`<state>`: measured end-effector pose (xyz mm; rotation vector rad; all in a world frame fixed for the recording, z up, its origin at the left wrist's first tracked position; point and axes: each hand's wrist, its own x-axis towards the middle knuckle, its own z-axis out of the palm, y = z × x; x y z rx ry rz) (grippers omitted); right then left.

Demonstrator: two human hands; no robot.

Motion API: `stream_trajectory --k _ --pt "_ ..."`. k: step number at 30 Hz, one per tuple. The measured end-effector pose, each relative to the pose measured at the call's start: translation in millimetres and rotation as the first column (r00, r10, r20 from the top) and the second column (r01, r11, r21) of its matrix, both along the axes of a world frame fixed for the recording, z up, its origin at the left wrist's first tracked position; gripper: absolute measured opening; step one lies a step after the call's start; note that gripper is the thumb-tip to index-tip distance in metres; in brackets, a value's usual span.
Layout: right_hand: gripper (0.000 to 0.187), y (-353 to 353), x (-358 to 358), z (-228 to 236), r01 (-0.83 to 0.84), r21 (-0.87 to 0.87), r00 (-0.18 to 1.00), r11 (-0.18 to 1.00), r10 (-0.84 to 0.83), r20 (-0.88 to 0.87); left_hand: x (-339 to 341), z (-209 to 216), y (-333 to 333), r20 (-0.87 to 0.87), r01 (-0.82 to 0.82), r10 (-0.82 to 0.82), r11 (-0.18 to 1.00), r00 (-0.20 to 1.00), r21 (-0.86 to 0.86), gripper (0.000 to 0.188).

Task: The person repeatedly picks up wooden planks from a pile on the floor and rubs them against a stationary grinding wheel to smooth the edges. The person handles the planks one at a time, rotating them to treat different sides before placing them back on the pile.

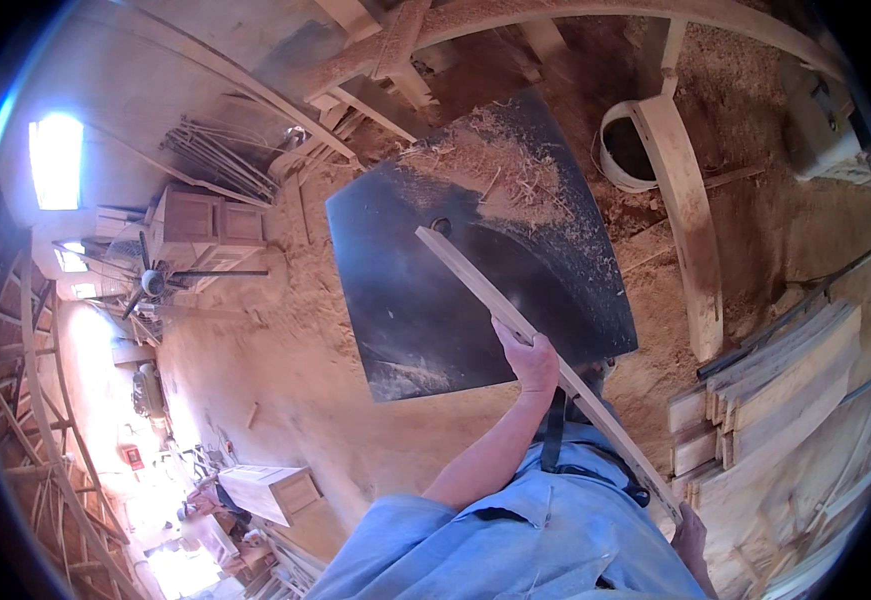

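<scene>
A long, narrow wooden strip [495, 302] runs slantwise from over the dark metal machine table [380, 310] back past my right side. My left hand [530, 360] is closed round the strip near the table's front edge. At the strip's rear end my right hand [691, 540] grips it, its fingers partly hidden. The strip's far end lies beside a small round spindle [441, 226] that rises from the table. Wood shavings [505, 165] are heaped over the table's far part.
Beyond the table's right side stand a white bucket [627, 180] and a thick curved timber [690, 220]. Stacked boards [775, 370] lie to my right. At left are a standing fan [153, 283], a wooden cabinet [210, 225] and a wooden box [270, 490]. Sawdust covers the floor.
</scene>
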<state>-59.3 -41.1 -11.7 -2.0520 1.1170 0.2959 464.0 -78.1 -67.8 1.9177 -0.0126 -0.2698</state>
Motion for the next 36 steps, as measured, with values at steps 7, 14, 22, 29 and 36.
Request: stream_trajectory --k 7,14,22,29,36 --pt "0.050 1.4 2.3 0.4 0.022 0.025 1.000 0.999 -0.022 -0.004 5.8 33.3 -7.9 -0.052 0.038 -0.037 0.999 0.998 0.003 0.083" --pt "0.046 -2.4 27.0 -6.0 -0.005 -0.054 1.000 0.999 0.006 0.024 31.9 15.5 -7.0 -0.039 0.019 -0.018 1.000 0.999 0.017 0.082" --pt "0.040 -24.5 103.4 -10.1 0.039 -0.239 0.986 0.970 0.002 0.169 105.7 -4.7 -12.9 -0.006 0.040 -0.040 0.999 0.999 -0.030 0.083" --pt "0.038 -47.1 183.6 -10.0 0.079 -0.421 0.936 0.904 0.079 0.344 176.1 -17.7 -22.7 0.154 0.002 0.013 0.996 0.988 -0.094 0.055" --pt "0.032 -64.8 276.6 -8.8 0.097 -0.464 0.934 0.880 0.080 0.348 282.0 -33.5 -26.7 0.188 0.011 0.012 0.992 0.982 -0.122 0.054"
